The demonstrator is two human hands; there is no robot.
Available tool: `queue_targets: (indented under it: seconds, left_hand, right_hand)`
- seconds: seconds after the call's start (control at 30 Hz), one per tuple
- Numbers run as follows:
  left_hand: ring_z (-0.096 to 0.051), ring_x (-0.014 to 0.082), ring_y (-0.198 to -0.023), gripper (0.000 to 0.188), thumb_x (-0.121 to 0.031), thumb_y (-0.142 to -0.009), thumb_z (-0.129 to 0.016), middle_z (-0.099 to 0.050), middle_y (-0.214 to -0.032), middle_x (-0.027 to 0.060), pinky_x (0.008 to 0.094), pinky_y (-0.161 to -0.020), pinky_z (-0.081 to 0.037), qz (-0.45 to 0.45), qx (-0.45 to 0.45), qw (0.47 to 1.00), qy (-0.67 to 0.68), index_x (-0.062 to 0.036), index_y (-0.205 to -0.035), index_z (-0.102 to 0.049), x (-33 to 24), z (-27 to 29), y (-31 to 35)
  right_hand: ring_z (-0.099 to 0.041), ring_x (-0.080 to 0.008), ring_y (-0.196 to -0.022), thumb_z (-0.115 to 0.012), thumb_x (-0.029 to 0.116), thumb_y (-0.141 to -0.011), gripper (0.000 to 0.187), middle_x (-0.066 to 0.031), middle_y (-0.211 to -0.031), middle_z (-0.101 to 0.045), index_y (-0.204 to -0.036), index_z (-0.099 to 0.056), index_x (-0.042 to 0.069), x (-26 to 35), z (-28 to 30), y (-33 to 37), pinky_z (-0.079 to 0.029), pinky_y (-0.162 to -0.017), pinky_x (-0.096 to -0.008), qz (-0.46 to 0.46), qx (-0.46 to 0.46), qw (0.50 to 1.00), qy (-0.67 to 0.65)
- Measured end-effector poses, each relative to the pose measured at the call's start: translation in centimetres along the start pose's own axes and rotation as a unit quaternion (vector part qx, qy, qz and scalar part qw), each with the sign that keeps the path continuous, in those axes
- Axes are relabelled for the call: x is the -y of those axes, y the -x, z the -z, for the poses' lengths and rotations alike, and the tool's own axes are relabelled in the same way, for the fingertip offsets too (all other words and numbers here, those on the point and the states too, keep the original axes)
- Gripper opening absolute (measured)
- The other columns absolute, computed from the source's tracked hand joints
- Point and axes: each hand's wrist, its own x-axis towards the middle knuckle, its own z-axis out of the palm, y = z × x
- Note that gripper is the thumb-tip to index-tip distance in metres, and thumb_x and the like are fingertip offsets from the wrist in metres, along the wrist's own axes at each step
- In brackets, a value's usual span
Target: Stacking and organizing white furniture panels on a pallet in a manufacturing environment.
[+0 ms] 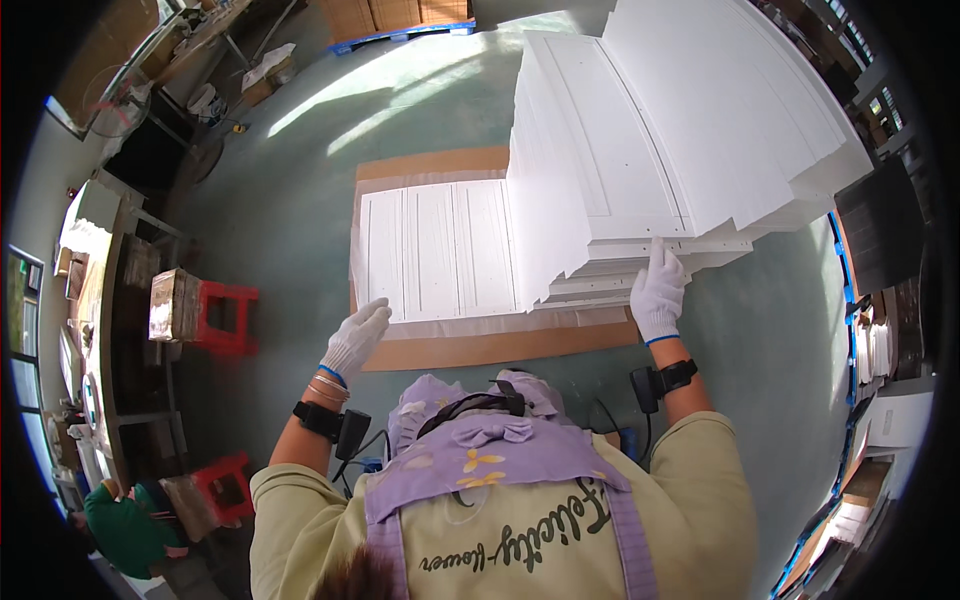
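Note:
A flat white panel [432, 250] with three long sections lies on brown cardboard [490, 352] on the floor. At its near left corner is my left hand [357, 338], in a white knit glove. Its fingers are stretched out and lie close together at the corner. To the right rises a stack of white panels [610, 150], its near ends stepped unevenly. My right hand [658, 292], also gloved, is at the near end of this stack. Its index finger points forward onto the panel edge, while the other fingers are bent. No grip round the edge is visible.
Another tall white pile [730, 110] adjoins on the right. Red stools [228, 318] and a cluttered workbench [125, 330] stand on the left. A person in green [130, 525] is at the lower left. Cartons [400, 15] rest on a blue pallet at the far side.

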Motion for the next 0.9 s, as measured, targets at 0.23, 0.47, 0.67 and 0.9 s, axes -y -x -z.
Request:
queue_targets:
  seconds: [0.23,0.47,0.67,0.9]
  left_hand:
    - [-0.054,0.0085,-0.076,0.041,-0.034,-0.088,-0.049,-0.060,-0.087,0.0003,0.0228,-0.071,-0.044,0.136,-0.267,0.927,0.227,-0.0055,-0.116,-0.057,12.6,11.2,12.2]
    - [-0.054,0.0134,-0.073,0.042,-0.043,-0.083,-0.043,-0.059,-0.077,0.0005,0.0267,-0.069,-0.044,0.223,-0.347,0.878,0.244,-0.0079,-0.096,-0.063,23.0,15.7,22.3]
    - [-0.058,0.0169,-0.079,0.043,-0.042,-0.082,-0.041,-0.064,-0.085,0.0046,0.0276,-0.074,-0.044,0.258,-0.438,0.787,0.349,-0.0061,-0.079,-0.065,29.1,15.3,30.9]
    - [-0.060,0.0189,-0.089,0.050,-0.038,-0.087,-0.038,-0.064,-0.104,0.0136,0.0244,-0.079,-0.045,0.237,-0.521,0.661,0.485,-0.0032,-0.062,-0.063,32.7,13.0,37.4]
  right_hand:
    - [-0.055,-0.0304,-0.092,-0.050,0.013,-0.082,0.021,-0.0119,-0.096,-0.059,-0.099,-0.060,0.009,11.0,-1.7,2.6,-0.046,-0.079,-0.0403,0.261,0.056,0.956,-0.121]
    - [-0.054,-0.0321,-0.105,-0.043,0.029,-0.083,0.035,-0.0134,-0.108,-0.061,-0.107,-0.063,0.013,29.5,-3.4,4.7,-0.041,-0.092,-0.0400,0.417,0.426,0.796,0.106]
    - [-0.062,-0.0285,-0.089,-0.044,0.031,-0.084,0.037,-0.0151,-0.099,-0.064,-0.103,-0.064,0.006,37.3,-13.0,0.5,-0.048,-0.080,-0.0379,0.456,0.451,0.766,0.047]
    - [-0.051,-0.0169,-0.049,-0.051,0.017,-0.084,0.016,-0.0063,-0.063,-0.051,-0.080,-0.055,0.002,52.9,-16.5,0.7,-0.045,-0.045,-0.0308,0.249,0.633,0.729,-0.079]
